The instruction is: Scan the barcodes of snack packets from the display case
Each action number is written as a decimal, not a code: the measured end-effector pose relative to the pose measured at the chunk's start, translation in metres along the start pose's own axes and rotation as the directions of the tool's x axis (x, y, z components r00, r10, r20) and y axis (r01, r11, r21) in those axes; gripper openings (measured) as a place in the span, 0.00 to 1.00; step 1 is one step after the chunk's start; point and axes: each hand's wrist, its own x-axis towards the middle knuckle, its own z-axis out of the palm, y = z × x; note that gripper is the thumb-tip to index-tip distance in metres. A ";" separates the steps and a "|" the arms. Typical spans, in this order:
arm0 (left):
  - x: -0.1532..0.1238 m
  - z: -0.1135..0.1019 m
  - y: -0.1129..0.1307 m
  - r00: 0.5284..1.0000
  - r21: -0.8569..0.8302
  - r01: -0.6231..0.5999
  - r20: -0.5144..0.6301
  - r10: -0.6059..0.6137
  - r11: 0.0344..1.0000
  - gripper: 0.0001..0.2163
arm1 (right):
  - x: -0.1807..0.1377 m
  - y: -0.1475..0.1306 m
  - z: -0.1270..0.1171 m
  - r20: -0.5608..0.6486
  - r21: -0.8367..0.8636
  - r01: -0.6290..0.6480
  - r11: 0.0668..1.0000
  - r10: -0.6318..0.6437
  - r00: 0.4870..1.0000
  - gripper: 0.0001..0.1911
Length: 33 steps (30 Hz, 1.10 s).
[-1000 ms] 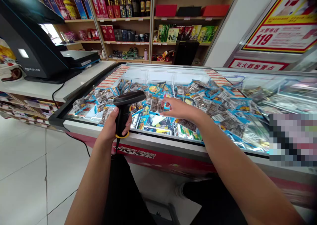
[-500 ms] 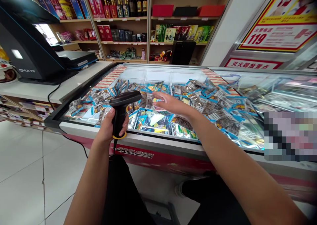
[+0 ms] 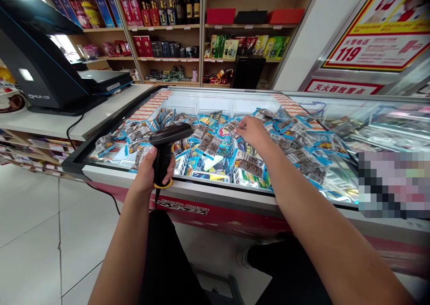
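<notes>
My left hand (image 3: 147,169) is wrapped round the handle of a black barcode scanner (image 3: 171,134), held above the freezer's front edge with its head level. Farther right, my right hand (image 3: 253,132) pinches the edge of a snack packet (image 3: 231,125), one of many blue-edged packets with dark brown contents and white labels. These packets lie scattered across the glass top of a chest freezer (image 3: 215,186). A single packet (image 3: 209,144) rests between my hands, apart from both. Through the glass, yellow and blue packs (image 3: 215,167) show in wire baskets.
On the left, a white counter (image 3: 67,121) carries a black checkout terminal (image 3: 43,67) and a weighing scale (image 3: 107,80). A black cable (image 3: 101,193) hangs along the freezer's front. Wooden shelves (image 3: 168,26) with bottles and boxes stand behind. My legs are close to the freezer.
My right hand has moved right and its fingers have closed on a packet. A packet it partly covered before now lies in full view. My left hand and the scanner stay nearly still.
</notes>
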 end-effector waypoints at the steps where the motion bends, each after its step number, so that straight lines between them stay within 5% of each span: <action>1: 0.000 0.000 0.000 1.000 0.002 0.001 -0.001 -0.001 1.000 0.33 | 0.000 -0.001 -0.001 -0.027 0.050 -0.041 0.998 0.042 0.999 0.27; 4: 0.000 -0.001 0.000 1.000 0.008 0.005 0.002 -0.005 1.000 0.34 | -0.002 -0.007 -0.004 -0.025 0.203 -0.096 0.974 0.104 0.994 0.39; 9: 0.000 -0.002 0.002 1.000 -0.012 0.001 0.005 -0.001 1.000 0.34 | -0.010 -0.020 -0.005 -0.074 0.445 0.101 0.890 -0.076 0.994 0.16; 12: 0.001 -0.001 0.002 1.000 -0.025 -0.009 -0.010 0.009 1.000 0.34 | -0.018 -0.031 -0.004 -0.157 0.525 0.175 0.833 -0.108 0.982 0.16; 15: 0.001 0.000 0.001 1.000 -0.022 -0.015 -0.022 0.014 1.000 0.34 | -0.028 -0.040 -0.001 -0.097 0.580 0.203 0.789 -0.180 0.979 0.20; 33: 0.001 0.005 0.002 1.000 -0.004 0.009 0.013 -0.009 1.000 0.34 | -0.046 -0.055 0.003 -0.101 0.484 0.300 0.822 -0.289 0.952 0.19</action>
